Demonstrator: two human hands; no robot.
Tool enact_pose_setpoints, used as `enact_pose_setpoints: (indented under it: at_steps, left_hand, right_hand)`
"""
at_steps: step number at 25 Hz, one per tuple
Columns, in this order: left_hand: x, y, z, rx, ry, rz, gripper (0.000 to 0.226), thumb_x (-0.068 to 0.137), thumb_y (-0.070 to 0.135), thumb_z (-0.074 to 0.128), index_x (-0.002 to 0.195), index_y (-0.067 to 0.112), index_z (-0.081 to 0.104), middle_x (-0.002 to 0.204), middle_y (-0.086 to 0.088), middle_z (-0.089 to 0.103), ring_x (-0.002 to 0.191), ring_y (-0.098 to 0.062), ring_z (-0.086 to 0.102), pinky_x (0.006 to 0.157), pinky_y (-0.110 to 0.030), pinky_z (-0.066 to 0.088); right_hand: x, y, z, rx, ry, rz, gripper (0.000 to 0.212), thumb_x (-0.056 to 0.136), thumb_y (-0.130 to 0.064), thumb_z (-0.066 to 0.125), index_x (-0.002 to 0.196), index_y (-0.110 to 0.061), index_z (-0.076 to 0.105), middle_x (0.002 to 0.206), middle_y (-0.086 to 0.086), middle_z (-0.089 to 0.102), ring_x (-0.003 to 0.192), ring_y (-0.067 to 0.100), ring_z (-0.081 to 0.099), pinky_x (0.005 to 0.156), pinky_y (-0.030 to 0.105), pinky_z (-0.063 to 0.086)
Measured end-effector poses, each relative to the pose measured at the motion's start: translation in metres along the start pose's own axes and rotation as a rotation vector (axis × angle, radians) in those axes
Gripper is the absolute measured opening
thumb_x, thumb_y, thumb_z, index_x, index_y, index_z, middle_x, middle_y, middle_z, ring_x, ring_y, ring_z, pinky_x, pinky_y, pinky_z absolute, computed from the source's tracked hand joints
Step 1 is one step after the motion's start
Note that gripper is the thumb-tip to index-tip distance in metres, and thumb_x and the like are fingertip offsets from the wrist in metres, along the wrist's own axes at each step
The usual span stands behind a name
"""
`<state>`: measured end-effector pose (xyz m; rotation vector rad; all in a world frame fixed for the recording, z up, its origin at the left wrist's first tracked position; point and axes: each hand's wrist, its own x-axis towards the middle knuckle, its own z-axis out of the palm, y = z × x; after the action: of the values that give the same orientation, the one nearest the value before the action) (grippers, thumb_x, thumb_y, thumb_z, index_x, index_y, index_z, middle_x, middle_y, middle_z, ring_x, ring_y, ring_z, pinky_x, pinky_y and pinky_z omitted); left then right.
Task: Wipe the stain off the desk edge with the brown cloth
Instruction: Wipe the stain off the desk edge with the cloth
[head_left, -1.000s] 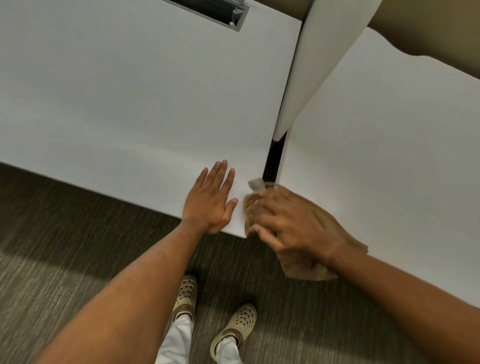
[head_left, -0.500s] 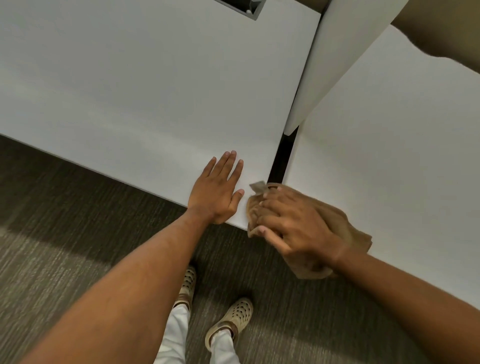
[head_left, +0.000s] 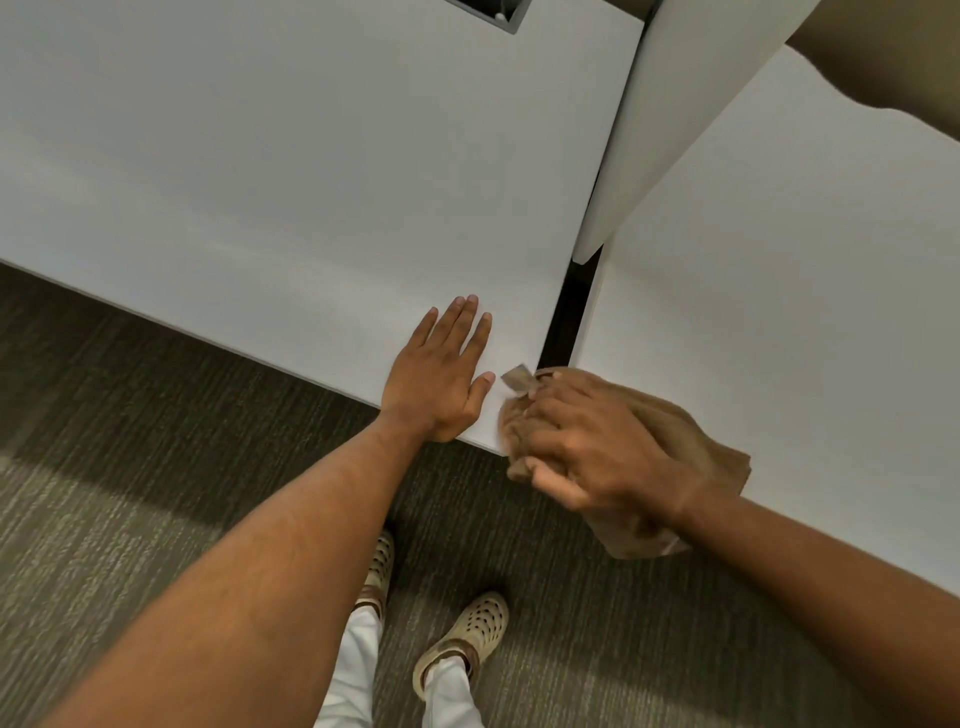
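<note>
My right hand (head_left: 597, 441) grips the brown cloth (head_left: 696, 447) and presses it over the near right corner of the white desk (head_left: 311, 182), right at its front edge. Part of the cloth hangs below the edge under my wrist. A small tag on the cloth pokes out beside my fingers. My left hand (head_left: 441, 374) lies flat on the desktop just left of the cloth, fingers spread, holding nothing. The cloth and my hand cover the stain, so I cannot see it.
A second white desk (head_left: 779, 260) stands to the right, separated by a narrow dark gap (head_left: 563, 322). A white divider panel (head_left: 670, 114) rises between them. A cable cut-out (head_left: 493, 13) sits at the far edge. Grey carpet (head_left: 130, 467) and my feet lie below.
My right hand and the cloth stay on the desk corner with only small shifts. The view has drifted, so the desks sit a little further right and up.
</note>
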<state>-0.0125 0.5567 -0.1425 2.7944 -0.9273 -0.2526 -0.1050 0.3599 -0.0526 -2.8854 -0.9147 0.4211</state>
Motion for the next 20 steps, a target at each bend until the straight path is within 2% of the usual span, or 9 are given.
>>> enact_pose_setpoints:
  at_steps: [3, 5, 7, 15, 20]
  left_hand:
    - [0.000, -0.001, -0.001, -0.012, 0.002, -0.003, 0.071, 0.098, 0.051, 0.013, 0.156, 0.015, -0.003, 0.166, -0.011, -0.007, 0.153, -0.022, -0.009, 0.124, -0.040, -0.003]
    - [-0.001, 0.000, -0.001, -0.004, 0.004, -0.005, 0.071, 0.098, 0.052, 0.014, 0.156, 0.015, -0.002, 0.166, -0.010, -0.006, 0.153, -0.022, -0.008, 0.125, -0.041, -0.002]
    - [0.000, 0.000, 0.000, -0.001, 0.004, -0.008, 0.071, 0.097, 0.051, 0.014, 0.156, 0.015, -0.003, 0.166, -0.010, -0.006, 0.153, -0.022, -0.008, 0.125, -0.041, -0.001]
    - [0.000, -0.001, 0.001, -0.007, 0.006, 0.004, 0.071, 0.097, 0.052, 0.012, 0.156, 0.014, -0.003, 0.166, -0.011, -0.006, 0.153, -0.022, -0.008, 0.125, -0.041, -0.001]
    - [0.000, -0.001, 0.002, -0.017, 0.004, -0.010, 0.071, 0.096, 0.052, 0.011, 0.155, 0.015, -0.004, 0.165, -0.011, -0.007, 0.153, -0.022, -0.009, 0.125, -0.042, -0.001]
  right_hand:
    - [0.033, 0.046, -0.020, -0.055, 0.163, 0.146, 0.022, 0.092, -0.039, 0.050, 0.096, -0.030, 0.070, 0.106, -0.006, 0.070, 0.106, 0.015, 0.057, 0.105, 0.042, 0.037]
    - [0.049, 0.073, -0.028, -0.109, 0.173, 0.280, 0.025, 0.088, -0.037, 0.051, 0.089, -0.025, 0.073, 0.103, -0.003, 0.071, 0.105, 0.019, 0.057, 0.108, 0.038, 0.032]
    - [0.055, 0.080, -0.029, -0.112, 0.146, 0.337, 0.027, 0.089, -0.038, 0.049, 0.087, -0.024, 0.073, 0.100, -0.002, 0.071, 0.103, 0.018, 0.056, 0.110, 0.034, 0.029]
    - [0.007, -0.011, -0.006, 0.003, 0.100, 0.124, 0.018, 0.089, -0.036, 0.052, 0.087, -0.027, 0.067, 0.088, -0.005, 0.067, 0.085, 0.010, 0.051, 0.099, 0.033, 0.037]
    - [-0.021, -0.023, 0.011, -0.038, -0.083, -0.038, 0.031, 0.093, -0.041, 0.045, 0.098, -0.024, 0.071, 0.113, 0.003, 0.068, 0.109, 0.016, 0.057, 0.115, 0.038, 0.027]
